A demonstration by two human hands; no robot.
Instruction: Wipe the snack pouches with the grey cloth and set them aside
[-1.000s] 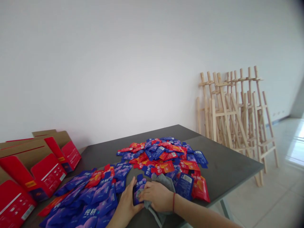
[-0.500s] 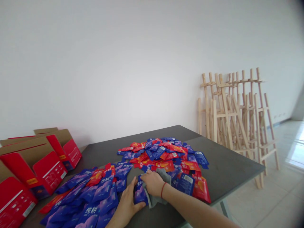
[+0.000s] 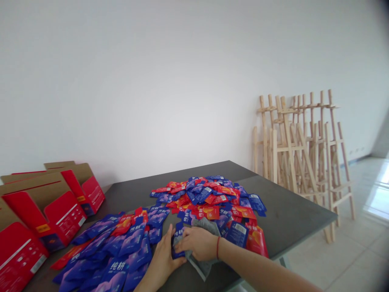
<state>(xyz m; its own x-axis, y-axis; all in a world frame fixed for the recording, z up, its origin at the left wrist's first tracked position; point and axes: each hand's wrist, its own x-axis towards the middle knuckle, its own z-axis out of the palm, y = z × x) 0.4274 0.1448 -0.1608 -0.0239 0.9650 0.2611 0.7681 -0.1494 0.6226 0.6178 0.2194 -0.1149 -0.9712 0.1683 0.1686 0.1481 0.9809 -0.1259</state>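
A blue pouch with white lettering lies flat on the dark table near its front edge. My left hand holds it there, fingers along its left side and thumb at its lower edge. My right hand, with a red string at the wrist, presses a grey cloth onto the pouch; the cloth covers its lower right part. To the left lies a heap of mostly blue pouches with some red ones among them. Beyond my hands spreads a mixed heap of red and blue pouches.
Red cardboard boxes with raised flaps stand at the table's left side. The dark tabletop runs to a corner on the right. Several wooden easels lean against the white wall beyond it, on a tiled floor.
My right hand has slid slightly down on the pouch with the cloth, its fingers now lower and flatter. The cloth hangs nearer the front edge. My left hand stays about where it was.
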